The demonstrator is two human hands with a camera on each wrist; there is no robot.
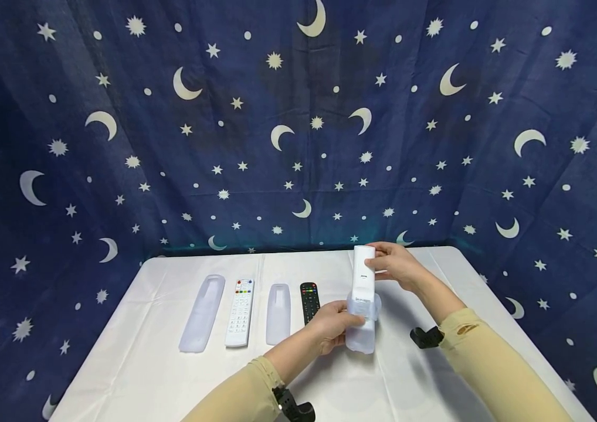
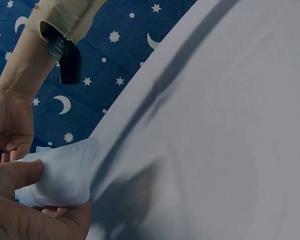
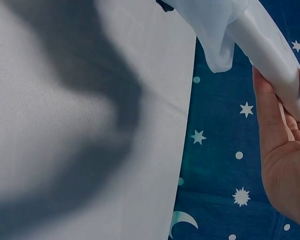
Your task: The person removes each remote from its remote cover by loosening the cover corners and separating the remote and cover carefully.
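Note:
A white remote control (image 1: pixel 364 272) is held up over the table's right part, its lower end inside a translucent silicone sleeve (image 1: pixel 360 340). My left hand (image 1: pixel 332 324) grips the sleeve, thumb across its front; in the left wrist view the thumb presses on the sleeve (image 2: pixel 65 175). With my right hand (image 1: pixel 393 265) I hold the remote's upper end between thumb and fingers. The right wrist view shows the bare remote (image 3: pixel 270 50) coming out of the sleeve (image 3: pixel 210 30), whose rim is folded outward.
Left of my hands on the white table (image 1: pixel 135 375) lie a black remote (image 1: pixel 309 299), a short translucent sleeve (image 1: pixel 278 313), a white remote with many buttons (image 1: pixel 239 313) and a long translucent sleeve (image 1: pixel 202 313). A dark blue curtain (image 1: pixel 256 223) hangs behind.

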